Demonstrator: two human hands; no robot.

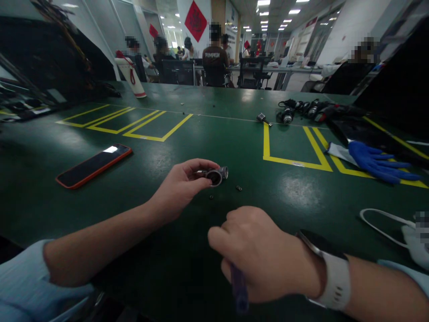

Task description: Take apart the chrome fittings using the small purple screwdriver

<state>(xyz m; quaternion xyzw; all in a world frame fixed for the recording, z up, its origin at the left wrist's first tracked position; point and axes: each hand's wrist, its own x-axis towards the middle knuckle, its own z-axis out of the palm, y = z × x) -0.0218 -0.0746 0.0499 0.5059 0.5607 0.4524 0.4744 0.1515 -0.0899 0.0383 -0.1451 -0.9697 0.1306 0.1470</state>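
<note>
Between the thumb and fingers of my left hand (179,185) is a small grey metal part (219,175) with a round opening and a short side tube. It is held just over the green table. My right hand (258,250), lower and closer to me, is closed around a purple handle (239,290) that points down toward me; the tool's other end is hidden. Two tiny dark rings (239,188) lie together on the table right of the metal part. Another small ring (211,197) lies just below it.
An orange-cased phone (95,165) lies to the left. A paper cup (131,76) stands at the far left. Toward the back right are a small metal piece (264,119) and dark cabled parts (298,109). Blue gloves (375,161) and a white mask (415,241) lie at the right.
</note>
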